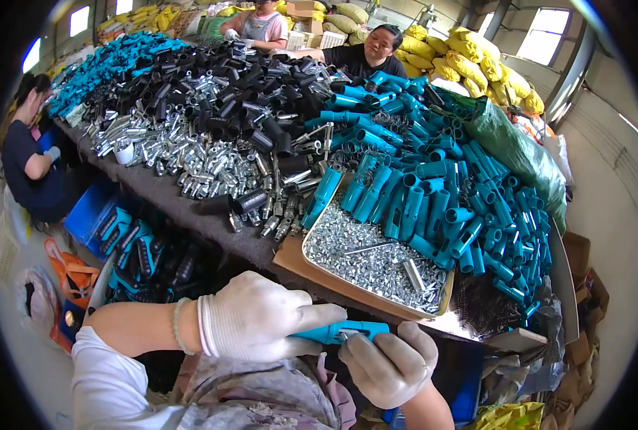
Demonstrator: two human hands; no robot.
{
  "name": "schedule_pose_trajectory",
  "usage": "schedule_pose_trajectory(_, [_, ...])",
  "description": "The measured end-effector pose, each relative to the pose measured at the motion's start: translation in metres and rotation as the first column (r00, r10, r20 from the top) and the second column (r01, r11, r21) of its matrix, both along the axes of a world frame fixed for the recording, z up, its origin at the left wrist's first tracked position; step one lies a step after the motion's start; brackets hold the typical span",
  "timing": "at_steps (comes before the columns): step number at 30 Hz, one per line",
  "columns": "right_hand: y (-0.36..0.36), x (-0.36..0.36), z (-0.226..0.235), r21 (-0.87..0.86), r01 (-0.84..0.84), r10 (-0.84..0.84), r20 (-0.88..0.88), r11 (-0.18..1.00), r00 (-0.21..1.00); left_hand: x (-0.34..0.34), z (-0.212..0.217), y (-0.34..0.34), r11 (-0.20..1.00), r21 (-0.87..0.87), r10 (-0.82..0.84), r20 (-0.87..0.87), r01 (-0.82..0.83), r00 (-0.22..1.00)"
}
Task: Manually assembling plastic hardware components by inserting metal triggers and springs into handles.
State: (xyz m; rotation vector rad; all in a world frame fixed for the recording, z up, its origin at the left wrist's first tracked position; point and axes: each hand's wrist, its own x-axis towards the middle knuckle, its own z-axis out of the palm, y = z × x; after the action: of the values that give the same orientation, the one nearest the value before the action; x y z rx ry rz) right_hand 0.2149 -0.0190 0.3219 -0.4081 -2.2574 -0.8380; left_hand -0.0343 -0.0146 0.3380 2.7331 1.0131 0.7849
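Close in front of my body, a teal plastic tubular housing [369, 328] lies crosswise between my two gloved hands. A bit of silvery metal shows at the slot in its side. My left hand [258, 315], in a white knit glove, grips the left end, with the index finger stretched along it. Closed around the underside of the right end are the curled fingers of my right hand [393, 362], gloved too. Just beyond the hands is a shallow tray [449, 290] of small metal pieces, with a thin rod and a short metal cylinder lying on top.
Teal housings [434, 197] are heaped behind the tray. Silver metal fittings [183, 147] and black plastic tubes [226, 93] cover the table leftward. A blue crate [86, 215] stands low left, near teal-and-black tools [143, 251]. Several people work around the table.
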Motion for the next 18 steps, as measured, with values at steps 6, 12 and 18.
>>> schedule_pose_trajectory(6, [0.013, -0.011, 0.036, -0.591, -0.067, 0.094, 0.014, 0.804, 0.996, 0.001, -0.004, -0.003, 1.0, -0.004, 0.014, -0.133, -0.014, 0.991])
schedule_pose_trajectory(12, [0.035, -0.003, 0.027, -0.824, -0.235, 0.107, -0.21, 0.516, 0.972, -0.002, -0.007, 0.001, 0.999, -0.027, 0.022, -0.031, -0.023, 0.999])
schedule_pose_trajectory(18, [0.029, 0.0, 0.009, -0.619, -0.267, 0.071, -0.322, 0.738, 0.944, -0.001, -0.011, 0.006, 0.997, -0.076, 0.015, -0.012, -0.016, 1.0])
